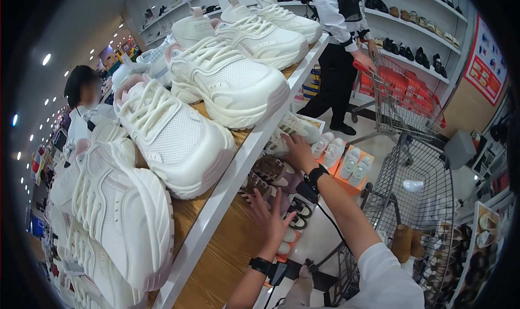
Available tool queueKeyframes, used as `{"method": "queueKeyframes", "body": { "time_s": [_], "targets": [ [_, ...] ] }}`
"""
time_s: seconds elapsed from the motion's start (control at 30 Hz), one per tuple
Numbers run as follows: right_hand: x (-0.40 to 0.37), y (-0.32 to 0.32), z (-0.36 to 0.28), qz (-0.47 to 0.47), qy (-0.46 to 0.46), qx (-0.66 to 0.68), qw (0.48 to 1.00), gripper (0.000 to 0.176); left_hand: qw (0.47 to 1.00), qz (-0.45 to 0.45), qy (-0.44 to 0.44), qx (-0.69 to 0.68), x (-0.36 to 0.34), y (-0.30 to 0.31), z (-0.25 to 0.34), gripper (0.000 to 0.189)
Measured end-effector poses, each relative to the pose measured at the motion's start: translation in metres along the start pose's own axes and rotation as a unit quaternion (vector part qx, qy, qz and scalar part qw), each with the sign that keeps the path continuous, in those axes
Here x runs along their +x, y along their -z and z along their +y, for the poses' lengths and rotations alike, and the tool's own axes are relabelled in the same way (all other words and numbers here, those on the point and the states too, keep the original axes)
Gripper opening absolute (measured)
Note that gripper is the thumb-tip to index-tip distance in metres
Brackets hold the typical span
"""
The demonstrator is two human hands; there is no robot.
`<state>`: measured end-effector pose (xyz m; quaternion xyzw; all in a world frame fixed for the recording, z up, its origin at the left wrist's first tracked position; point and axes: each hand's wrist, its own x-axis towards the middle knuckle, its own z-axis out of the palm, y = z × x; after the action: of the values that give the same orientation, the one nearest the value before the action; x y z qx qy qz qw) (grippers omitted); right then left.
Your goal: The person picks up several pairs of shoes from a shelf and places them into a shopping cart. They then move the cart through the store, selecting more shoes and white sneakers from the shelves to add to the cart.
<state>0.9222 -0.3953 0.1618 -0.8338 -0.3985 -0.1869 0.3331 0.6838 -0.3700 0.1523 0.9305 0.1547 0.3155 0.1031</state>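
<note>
My left hand (pixel 269 218), fingers spread, is beside a pair of brown sneakers (pixel 264 179) on the lower level of the display. Just beyond, my right hand (pixel 299 153) reaches in with stretched fingers over a white sneaker (pixel 277 144) next to the brown pair; its fingertips overlap the shoe. Another white sneaker with tan stripes (pixel 298 127) sits close behind that hand. Each wrist wears a black strap with a cable. Above, large white chunky sneakers (pixel 244 92) line the white-edged upper shelf (pixel 216 206).
An empty wire cart (pixel 411 184) stands at my right. Behind it, a person (pixel 338 43) holds a cart (pixel 401 92) of red boxes. Small white shoes (pixel 352 167) rest on orange boxes near the floor. Wall shelves (pixel 417 33) carry shoes. Another person (pixel 84 103) is at left.
</note>
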Motion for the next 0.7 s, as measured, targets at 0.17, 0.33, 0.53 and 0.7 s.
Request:
{"method": "queueKeyframes", "body": {
  "time_s": [0.17, 0.33, 0.53, 0.7],
  "targets": [
    [0.004, -0.005, -0.005, 0.018, -0.011, -0.021, 1.0, 0.084, 0.998, -0.049, 0.046, -0.004, 0.002, -0.012, 0.009, 0.08],
    [0.003, 0.004, 0.002, -0.022, -0.022, 0.022, 0.999, 0.086, 0.998, -0.045, 0.019, 0.045, 0.024, -0.024, 0.029, 0.074],
    [-0.018, 0.003, 0.03, 0.01, -0.028, 0.054, 0.998, 0.085, 0.997, -0.045, -0.01, 0.066, 0.046, -0.029, 0.026, 0.063],
    [-0.018, -0.004, 0.017, 0.01, -0.043, 0.025, 0.999, 0.084, 0.998, -0.019, -0.009, 0.063, 0.043, -0.036, 0.023, 0.056]
  ]
}}
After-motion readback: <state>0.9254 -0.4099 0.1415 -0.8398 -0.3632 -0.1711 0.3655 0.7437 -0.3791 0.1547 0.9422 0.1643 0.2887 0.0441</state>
